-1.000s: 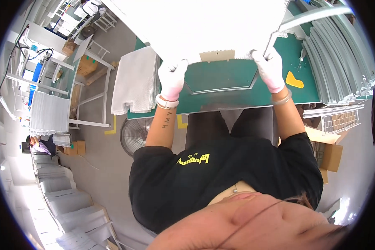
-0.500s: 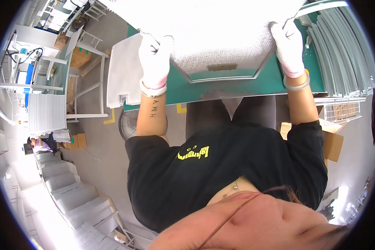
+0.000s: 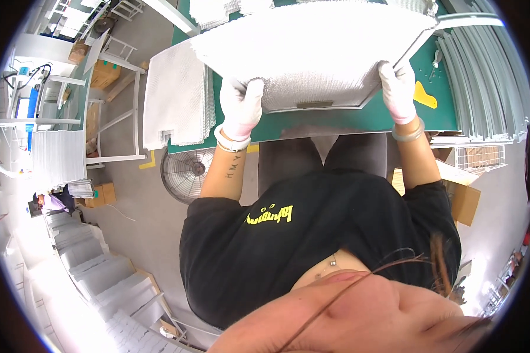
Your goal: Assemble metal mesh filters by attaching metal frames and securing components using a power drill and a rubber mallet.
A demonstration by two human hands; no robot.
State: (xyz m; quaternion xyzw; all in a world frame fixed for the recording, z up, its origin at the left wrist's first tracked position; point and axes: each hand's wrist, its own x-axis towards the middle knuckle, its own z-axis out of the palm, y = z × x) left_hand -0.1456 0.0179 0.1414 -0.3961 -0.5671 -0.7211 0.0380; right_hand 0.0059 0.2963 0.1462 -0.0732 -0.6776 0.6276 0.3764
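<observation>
A silvery-white mesh panel (image 3: 318, 53) in a thin metal frame is held up, tilted, over the green tabletop (image 3: 277, 130). A small dull-coloured plate (image 3: 315, 105) sits at its near edge. My left hand (image 3: 241, 103), in a white glove, grips the panel's left side with the thumb on top. On the opposite side my gloved right hand (image 3: 398, 88) pinches the frame's edge, thumb up; the fingers beneath are partly hidden. Close to the right hand lie a yellow scraper (image 3: 425, 96) and a tool with a pale handle (image 3: 436, 59).
White mesh sheets (image 3: 176, 100) are piled on the table's left. Thin grey-white panels (image 3: 483, 82) stand stacked at the right. Below are a floor fan (image 3: 185, 170), a wire basket (image 3: 480, 159) and a cardboard box (image 3: 466, 203). Another person (image 3: 53, 202) is far left.
The panel has tipped, so its far edge and the mesh pieces behind it now show. My left hand has shifted right and nearer; my right hand is slightly nearer. The yellow scraper has come into sight.
</observation>
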